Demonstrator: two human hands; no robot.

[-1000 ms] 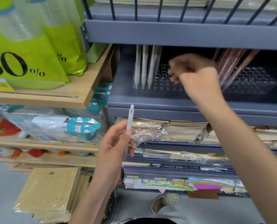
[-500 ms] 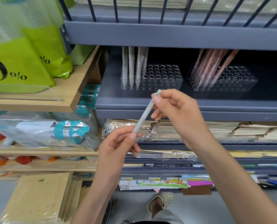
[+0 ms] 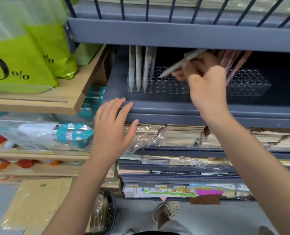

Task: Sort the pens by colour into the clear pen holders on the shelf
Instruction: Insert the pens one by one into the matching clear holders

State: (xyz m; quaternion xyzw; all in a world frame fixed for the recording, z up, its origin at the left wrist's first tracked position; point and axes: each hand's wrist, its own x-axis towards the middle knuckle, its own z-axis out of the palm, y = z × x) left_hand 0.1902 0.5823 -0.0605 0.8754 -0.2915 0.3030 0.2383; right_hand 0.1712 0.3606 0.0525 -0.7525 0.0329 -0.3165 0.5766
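My right hand (image 3: pixel 207 82) grips a pale grey pen (image 3: pixel 178 66) and holds it slanted, tip down, over the holes of the left clear pen holder (image 3: pixel 164 89) on the grey shelf. Several pale grey pens (image 3: pixel 138 68) stand upright in that holder's left end. To the right, a second clear holder (image 3: pixel 252 85) carries several pink-brown pens (image 3: pixel 234 61) leaning against the shelf above, partly hidden by my right hand. My left hand (image 3: pixel 113 126) is empty, fingers straight, its fingertips resting on the front lip of the grey shelf (image 3: pixel 157 107).
The shelf above (image 3: pixel 174 33) hangs low over the holders. Green bags (image 3: pixel 22 61) sit on a wooden shelf (image 3: pixel 69 99) to the left. Wrapped notebooks (image 3: pixel 183 136) fill the shelves below. A sandalled foot (image 3: pixel 168 212) stands on the floor.
My left hand let go of the pale grey pen and moved up to the shelf lip. My right hand carried the pen up to the left holder.
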